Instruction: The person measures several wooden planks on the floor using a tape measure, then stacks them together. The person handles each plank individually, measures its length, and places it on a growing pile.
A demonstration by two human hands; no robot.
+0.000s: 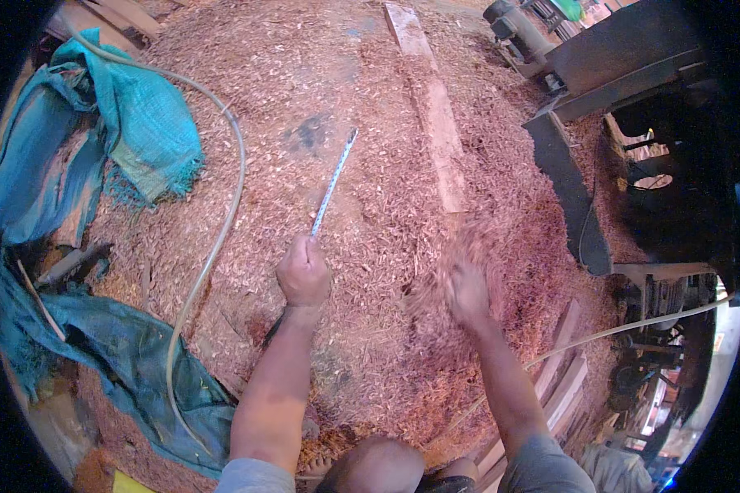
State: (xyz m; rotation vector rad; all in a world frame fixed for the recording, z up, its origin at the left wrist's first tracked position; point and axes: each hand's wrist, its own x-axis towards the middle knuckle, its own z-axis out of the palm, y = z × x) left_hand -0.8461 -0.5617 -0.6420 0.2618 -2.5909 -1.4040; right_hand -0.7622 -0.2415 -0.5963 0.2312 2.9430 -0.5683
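Note:
My left hand [303, 271] is closed round a narrow white measuring tape [334, 185] with dark marks. The strip sticks out beyond my fist, slanting up and to the right to a dark tip above the shavings. To the right, my right hand [467, 296] is down among the loose wood shavings [370, 271]. Motion blurs its fingers and the shavings round it, so I cannot make out whether it holds anything. Just beyond it lies a long flat wooden board [440, 131], partly covered with shavings.
A pale hose [240, 156] curves down the left side past a torn teal woven sack [152, 123] and a darker green sheet [140, 345]. Dark machinery [633, 57] stands at right. Wooden strips [563, 370] lie beside my right forearm, under another pale hose [625, 329].

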